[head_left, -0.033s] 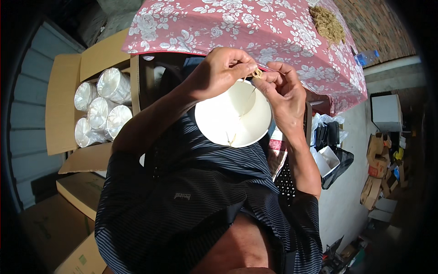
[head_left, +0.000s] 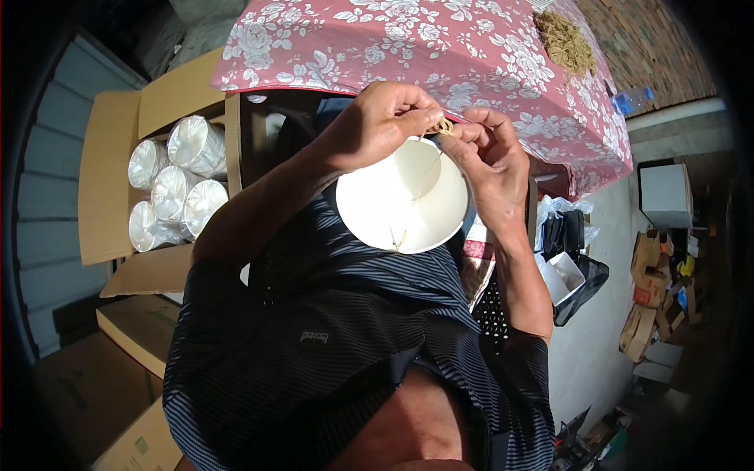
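Observation:
A white round tub (head_left: pixel 369 192), like a large paper bucket, rests on my lap with its open mouth facing up. Tan cord (head_left: pixel 444 126) is bunched in a small loop at its far rim. My left hand (head_left: pixel 389 124) pinches this cord between thumb and fingers. From the other side, my right hand (head_left: pixel 491 161) pinches it too, thumb against the bent index finger, just over the rim. A thin strand runs down the inside of the tub, and a short cord end (head_left: pixel 400 241) shows at the near rim. The exact knotting is too small to make out.
Ahead is a table under a pink floral cloth (head_left: pixel 369 59), with a heap of tan cords (head_left: pixel 565 43) at its far right. An open carton (head_left: pixel 110 180) on my left holds several plastic-wrapped white stacks (head_left: pixel 169 192). A white box (head_left: pixel 561 276) and black bags lie to my right.

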Motion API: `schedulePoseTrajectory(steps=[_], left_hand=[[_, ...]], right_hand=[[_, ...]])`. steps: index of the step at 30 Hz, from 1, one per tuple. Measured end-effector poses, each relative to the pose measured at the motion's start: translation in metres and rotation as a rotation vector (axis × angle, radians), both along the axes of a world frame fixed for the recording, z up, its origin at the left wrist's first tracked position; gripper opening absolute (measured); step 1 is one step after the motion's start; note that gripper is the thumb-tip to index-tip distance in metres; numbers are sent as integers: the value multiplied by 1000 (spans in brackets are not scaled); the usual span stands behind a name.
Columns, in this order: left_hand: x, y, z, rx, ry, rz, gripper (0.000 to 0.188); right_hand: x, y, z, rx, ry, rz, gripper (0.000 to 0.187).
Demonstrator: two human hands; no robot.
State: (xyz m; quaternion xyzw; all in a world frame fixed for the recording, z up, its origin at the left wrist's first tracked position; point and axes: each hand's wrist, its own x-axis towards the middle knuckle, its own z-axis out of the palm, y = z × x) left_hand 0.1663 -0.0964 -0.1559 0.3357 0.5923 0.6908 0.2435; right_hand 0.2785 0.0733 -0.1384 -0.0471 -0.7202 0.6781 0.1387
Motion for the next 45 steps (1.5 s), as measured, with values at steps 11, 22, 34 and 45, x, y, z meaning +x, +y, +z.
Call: schedulePoseTrajectory(steps=[11,22,34,45], left_hand=[[1,-4,3,-41,-34,-101,27],[13,1,10,-220,286,79,23],[0,-15,0,-47,2,-144,23],[13,5,22,-203,343,57,17]], right_hand=[[12,6,6,295,86,21,15],[10,5,6,391,56,-87,13],[2,36,10,-79,-188,77,17],[6,34,24,-378,-256,263,13]])
